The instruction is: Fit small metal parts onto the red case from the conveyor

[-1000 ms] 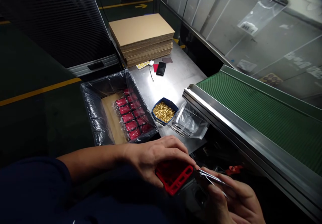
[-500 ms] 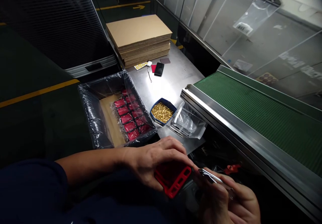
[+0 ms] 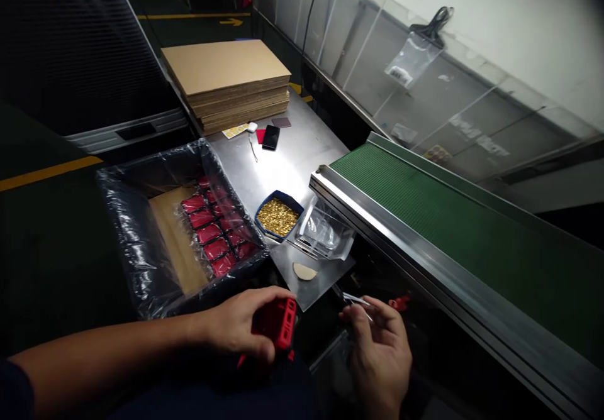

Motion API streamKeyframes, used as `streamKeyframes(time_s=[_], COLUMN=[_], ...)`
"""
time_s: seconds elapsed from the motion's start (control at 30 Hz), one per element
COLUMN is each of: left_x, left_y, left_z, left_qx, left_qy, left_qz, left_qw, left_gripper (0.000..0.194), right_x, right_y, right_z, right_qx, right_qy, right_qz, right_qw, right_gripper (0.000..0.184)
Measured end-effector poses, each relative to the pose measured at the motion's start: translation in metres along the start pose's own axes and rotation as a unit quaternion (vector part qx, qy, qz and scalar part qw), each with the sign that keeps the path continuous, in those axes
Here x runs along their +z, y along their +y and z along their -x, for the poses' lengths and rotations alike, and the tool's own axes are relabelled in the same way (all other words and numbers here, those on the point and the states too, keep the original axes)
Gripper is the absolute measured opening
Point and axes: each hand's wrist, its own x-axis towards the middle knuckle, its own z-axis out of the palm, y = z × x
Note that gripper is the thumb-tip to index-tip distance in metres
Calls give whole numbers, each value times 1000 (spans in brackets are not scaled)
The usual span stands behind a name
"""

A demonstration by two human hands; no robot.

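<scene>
My left hand [image 3: 238, 326] is closed around a red plastic part [image 3: 279, 323], held on edge in front of me at the bottom centre. My right hand [image 3: 380, 351] pinches thin metal tweezers [image 3: 355, 299], their tips pointing left toward the steel table corner. A gap separates the tweezers from the red part. Just beyond my hands, a blue tray of small gold pieces [image 3: 277, 215] sits on the steel table [image 3: 302, 149], beside a stack of clear plastic bags [image 3: 324, 231].
A box lined with black plastic [image 3: 127, 219] at left holds rows of bagged red parts [image 3: 213, 225]. A green conveyor belt [image 3: 453, 219] runs along the right. Flat cardboard sheets [image 3: 226, 74], a phone [image 3: 270, 136] and an oval disc [image 3: 304, 271] lie on the table.
My left hand has drawn the red part left and turned it on edge. The tweezers have come away from it. My view has shifted up and right.
</scene>
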Motion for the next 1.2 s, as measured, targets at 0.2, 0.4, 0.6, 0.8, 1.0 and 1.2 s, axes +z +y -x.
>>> streamKeyframes(time_s=[0.2,0.4,0.6,0.8,1.0,1.2], left_x=[-22,-31,-33,-15,-15,-10], left_y=[-5,-3,-24,-41,-46,-30], left_z=[5,0,-8,-15,-20,-32], left_qx=[-74,-31,56,-104,-155,-157], left_qy=[20,75,105,-41,-47,85], left_qz=[15,-29,53,361,442,473], left_qw=[997,996,991,926,882,863], left_gripper=[71,52,52,49,87,86], right_x=[-44,-101,-114,-113,-74,4], right_y=[10,-1,-28,-18,2,-7], right_z=[-87,-152,-143,-139,-102,-29], right_qx=[-43,-94,-116,-42,18,9], right_qy=[120,256,288,233,85,-193], right_qz=[73,295,366,404,309,211], right_qw=[989,916,877,884,947,958], right_gripper=[76,46,56,44,73,66])
